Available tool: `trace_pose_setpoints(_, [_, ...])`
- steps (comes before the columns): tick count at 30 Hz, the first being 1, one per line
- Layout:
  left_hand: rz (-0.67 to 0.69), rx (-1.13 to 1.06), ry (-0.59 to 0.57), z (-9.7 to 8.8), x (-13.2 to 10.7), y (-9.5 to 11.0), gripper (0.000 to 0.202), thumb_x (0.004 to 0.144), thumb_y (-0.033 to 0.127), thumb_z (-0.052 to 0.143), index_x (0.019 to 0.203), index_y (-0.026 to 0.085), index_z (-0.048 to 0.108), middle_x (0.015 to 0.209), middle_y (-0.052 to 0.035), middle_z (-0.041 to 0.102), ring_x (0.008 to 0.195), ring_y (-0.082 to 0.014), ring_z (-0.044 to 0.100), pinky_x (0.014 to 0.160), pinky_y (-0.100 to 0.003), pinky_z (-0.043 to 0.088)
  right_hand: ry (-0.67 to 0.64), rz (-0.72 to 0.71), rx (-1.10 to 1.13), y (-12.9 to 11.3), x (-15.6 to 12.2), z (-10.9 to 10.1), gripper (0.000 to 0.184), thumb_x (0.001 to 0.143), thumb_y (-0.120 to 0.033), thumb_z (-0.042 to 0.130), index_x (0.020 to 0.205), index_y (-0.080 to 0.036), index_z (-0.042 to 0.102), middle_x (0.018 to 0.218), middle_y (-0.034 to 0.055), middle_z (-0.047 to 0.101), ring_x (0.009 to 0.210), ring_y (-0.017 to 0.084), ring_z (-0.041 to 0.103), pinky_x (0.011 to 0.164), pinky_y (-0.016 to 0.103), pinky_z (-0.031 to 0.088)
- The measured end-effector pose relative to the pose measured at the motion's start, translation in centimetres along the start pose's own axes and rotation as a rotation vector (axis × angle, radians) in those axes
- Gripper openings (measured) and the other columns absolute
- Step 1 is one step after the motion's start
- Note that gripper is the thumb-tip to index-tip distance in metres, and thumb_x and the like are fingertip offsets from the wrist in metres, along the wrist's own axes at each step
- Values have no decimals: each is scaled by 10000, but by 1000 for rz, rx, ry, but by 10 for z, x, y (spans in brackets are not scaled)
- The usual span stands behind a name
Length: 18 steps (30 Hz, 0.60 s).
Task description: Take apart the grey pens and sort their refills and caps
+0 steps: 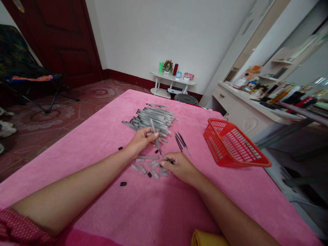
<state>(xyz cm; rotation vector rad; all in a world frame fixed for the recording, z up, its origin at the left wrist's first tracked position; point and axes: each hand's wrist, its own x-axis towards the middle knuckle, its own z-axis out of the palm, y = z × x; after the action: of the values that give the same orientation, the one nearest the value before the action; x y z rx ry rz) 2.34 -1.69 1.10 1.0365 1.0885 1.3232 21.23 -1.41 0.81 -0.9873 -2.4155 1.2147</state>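
My left hand (pixel 146 138) pinches a translucent grey pen barrel (pixel 153 125), tilted with its lower end toward my right. At that lower end my right hand (pixel 175 164) is closed, its thumb and forefinger on the thin tip of a refill (pixel 161 156). Something dark shows in the curl of my right fingers. Just beyond my left hand lies a large heap of grey pens (pixel 153 116). Below the hands are several clear pen caps (pixel 142 169), a loose barrel (pixel 151 157) and small black end pieces (pixel 149 174). Several dark refills (pixel 181 140) rest right of the heap.
A red plastic basket (pixel 217 150) stands at the right on the pink tablecloth (pixel 102 205). Another black piece (pixel 123 183) lies nearer me. Yellow cloth (pixel 208 238) shows at the front edge. A dresser (pixel 238 102) is at right, a folding chair (pixel 28 73) at left.
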Motion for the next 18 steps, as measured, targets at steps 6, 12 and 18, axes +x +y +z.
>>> trace_pose_setpoints(6, [5,17,-2,0,0,-1,358,672,405,711,828,127,550,662,-41,668,582,-148,626,565,-254,492,8,6,6,-2,-1,0,217,792,-269,492,642,-139,579,554,-40,414,548,85,377,510,203,256])
trace_pose_setpoints(12, [14,34,-24,2,1,-3,356,665,406,716,820,129,553,666,-43,670,609,-159,634,600,-269,497,7,13,9,-3,-1,-1,224,792,-271,493,624,-142,566,550,-41,401,545,85,370,506,202,253])
trace_pose_setpoints(18, [47,106,-59,3,0,-3,338,686,410,696,819,129,563,666,-45,667,592,-155,627,588,-259,478,10,8,4,-1,-1,1,228,795,-278,492,633,-144,579,555,-39,410,548,87,371,508,203,254])
